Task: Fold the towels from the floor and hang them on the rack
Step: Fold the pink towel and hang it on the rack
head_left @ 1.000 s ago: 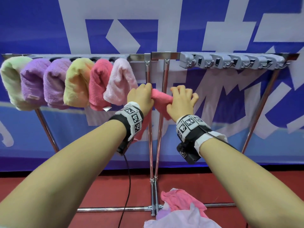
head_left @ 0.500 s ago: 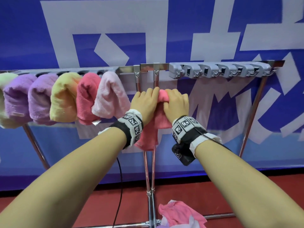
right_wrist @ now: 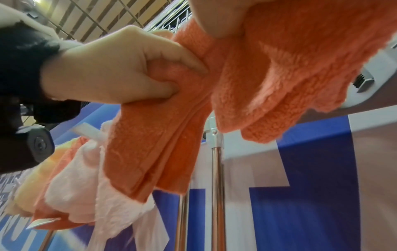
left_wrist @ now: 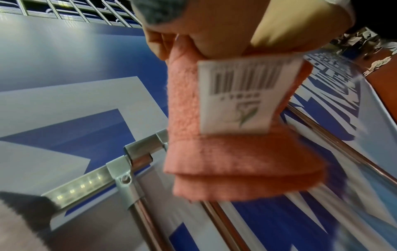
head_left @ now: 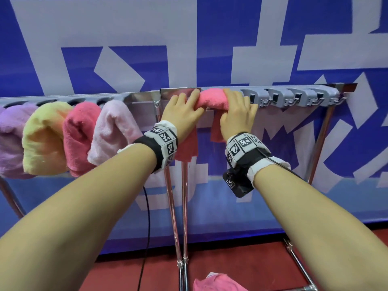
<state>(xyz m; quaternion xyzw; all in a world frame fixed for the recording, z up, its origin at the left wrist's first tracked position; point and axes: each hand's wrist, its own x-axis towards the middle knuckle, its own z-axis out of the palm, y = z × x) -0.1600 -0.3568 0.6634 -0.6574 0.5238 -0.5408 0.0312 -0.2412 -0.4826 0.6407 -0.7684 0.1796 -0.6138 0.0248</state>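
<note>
Both hands held the folded coral-pink towel (head_left: 212,99) up at the rack's top rail (head_left: 138,97), just right of its middle joint — the left hand (head_left: 182,114) had thumb and fingers closed on the left hanging part, and the right hand (head_left: 235,116) gripped the fold laid across the grey clip bar (head_left: 294,97). A white barcode tag (left_wrist: 242,95) hung on the towel's near face — left of it, the pale pink towel (head_left: 115,131), another coral one (head_left: 80,135) and a yellow one (head_left: 45,135) hung along the rail, and more pink cloth (head_left: 216,282) lay on the red floor (head_left: 247,263)
</note>
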